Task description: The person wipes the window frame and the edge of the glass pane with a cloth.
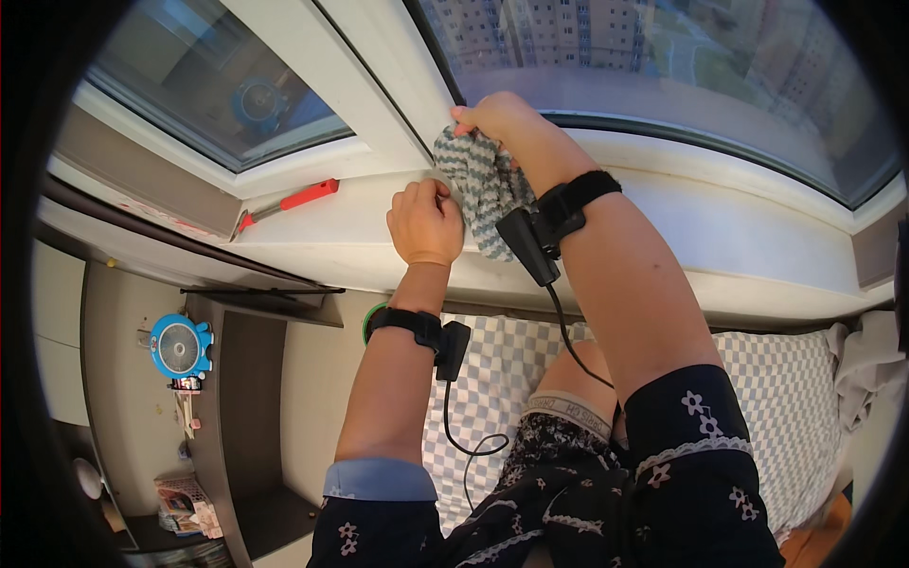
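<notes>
My right hand grips the upper part of a grey-and-white striped cloth against the window frame, beside the corner of the large pane. The cloth hangs bunched down over the white windowsill. My left hand rests on the sill just left of the cloth, fingers curled; whether anything is inside it is hidden. Farther left on the sill lies a scraper-like tool with a red handle, its head by the side wall. A black strap with a small device is on each forearm.
White window frames rise behind the sill, around glass panes. Below it is a bed with a checkered sheet. A blue fan and books are by the dark shelving at left. A grey cloth lies at far right. Black cables hang from the wrist devices.
</notes>
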`<state>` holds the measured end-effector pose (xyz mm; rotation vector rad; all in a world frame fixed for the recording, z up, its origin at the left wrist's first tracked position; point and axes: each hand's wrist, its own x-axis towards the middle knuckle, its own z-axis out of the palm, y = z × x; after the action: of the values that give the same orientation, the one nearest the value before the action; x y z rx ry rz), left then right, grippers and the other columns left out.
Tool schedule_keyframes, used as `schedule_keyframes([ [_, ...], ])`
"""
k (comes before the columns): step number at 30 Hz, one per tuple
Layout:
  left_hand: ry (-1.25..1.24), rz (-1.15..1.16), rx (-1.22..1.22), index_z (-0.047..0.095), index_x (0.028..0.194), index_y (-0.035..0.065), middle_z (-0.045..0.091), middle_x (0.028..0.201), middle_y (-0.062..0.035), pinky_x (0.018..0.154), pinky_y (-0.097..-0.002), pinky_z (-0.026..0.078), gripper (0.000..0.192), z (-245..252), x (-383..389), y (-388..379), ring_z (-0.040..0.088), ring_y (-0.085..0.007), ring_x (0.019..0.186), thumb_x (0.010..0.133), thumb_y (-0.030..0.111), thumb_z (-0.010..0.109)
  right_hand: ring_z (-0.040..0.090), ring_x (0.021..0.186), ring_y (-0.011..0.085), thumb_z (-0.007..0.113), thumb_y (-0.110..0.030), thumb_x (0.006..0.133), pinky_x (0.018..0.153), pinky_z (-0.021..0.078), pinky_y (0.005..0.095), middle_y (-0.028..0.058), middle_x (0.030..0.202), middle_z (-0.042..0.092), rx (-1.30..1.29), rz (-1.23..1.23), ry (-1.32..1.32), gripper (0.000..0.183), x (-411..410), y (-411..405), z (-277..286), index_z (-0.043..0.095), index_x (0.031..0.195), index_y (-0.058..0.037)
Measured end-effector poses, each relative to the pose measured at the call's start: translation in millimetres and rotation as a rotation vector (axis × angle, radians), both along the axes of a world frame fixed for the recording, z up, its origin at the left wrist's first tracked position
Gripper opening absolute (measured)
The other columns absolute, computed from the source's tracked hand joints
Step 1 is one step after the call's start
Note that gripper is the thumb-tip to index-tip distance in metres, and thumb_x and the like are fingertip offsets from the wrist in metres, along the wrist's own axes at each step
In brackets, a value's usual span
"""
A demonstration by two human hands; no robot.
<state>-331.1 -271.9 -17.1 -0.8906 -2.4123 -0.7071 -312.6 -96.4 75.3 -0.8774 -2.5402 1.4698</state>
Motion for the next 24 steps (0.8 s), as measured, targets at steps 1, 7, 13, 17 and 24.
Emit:
schedule_keyframes([
  [1,0.009,-0.001,0.006,0.060,0.078,0.0167,0.057,0.079,-0.0003,0.073,-0.0400,0.039,0.003,-0.7,-0.7,0.4,0.054,-0.0258,0.084,0.076,0.016,0.058,0.056,0.072,0.0214,0.057,-0.059,0.086,0.071,0.0472,0.0359,0.0040,0.078,0.066,-0.002,0.000,-0.002,0.042,0.6,-0.3,-0.6,0.079,0.080,-0.0240],
  [7,0.010,0.011,0.008,0.060,0.078,0.0168,0.057,0.080,-0.0002,0.073,-0.0402,0.040,0.004,-1.9,-2.0,-0.2,0.054,-0.0259,0.084,0.075,0.016,0.059,0.057,0.073,0.0228,0.059,-0.059,0.086,0.071,0.0473,0.0365,0.0056,0.079,0.066,-0.045,-0.019,-0.023,0.041,-0.5,-0.4,0.5,0.079,0.081,-0.0231],
  [13,0.002,0.006,0.005,0.061,0.078,0.0167,0.057,0.080,-0.0003,0.073,-0.0404,0.040,0.003,-0.1,-0.5,1.1,0.054,-0.0260,0.084,0.075,0.016,0.059,0.059,0.078,0.0263,0.060,-0.057,0.086,0.074,0.0480,0.0376,0.0082,0.083,0.068,-0.032,-0.033,0.012,0.042,-1.0,-0.9,-2.6,0.079,0.078,-0.0194],
  [17,0.010,0.010,0.009,0.061,0.078,0.0165,0.057,0.080,-0.0004,0.073,-0.0406,0.040,0.003,-1.4,-1.2,0.1,0.054,-0.0260,0.084,0.076,0.016,0.059,0.060,0.080,0.0271,0.061,-0.055,0.086,0.076,0.0480,0.0374,0.0090,0.087,0.069,-0.084,-0.041,0.038,0.043,0.5,-2.1,-1.5,0.079,0.077,-0.0176],
  [24,-0.010,0.009,-0.004,0.061,0.078,0.0166,0.057,0.081,-0.0003,0.074,-0.0400,0.040,0.003,0.6,-0.2,-0.5,0.054,-0.0255,0.084,0.076,0.016,0.060,0.061,0.084,0.0274,0.063,-0.057,0.084,0.078,0.0476,0.0378,0.0108,0.089,0.069,-0.117,-0.042,0.034,0.043,4.4,-3.0,0.9,0.079,0.078,-0.0172],
])
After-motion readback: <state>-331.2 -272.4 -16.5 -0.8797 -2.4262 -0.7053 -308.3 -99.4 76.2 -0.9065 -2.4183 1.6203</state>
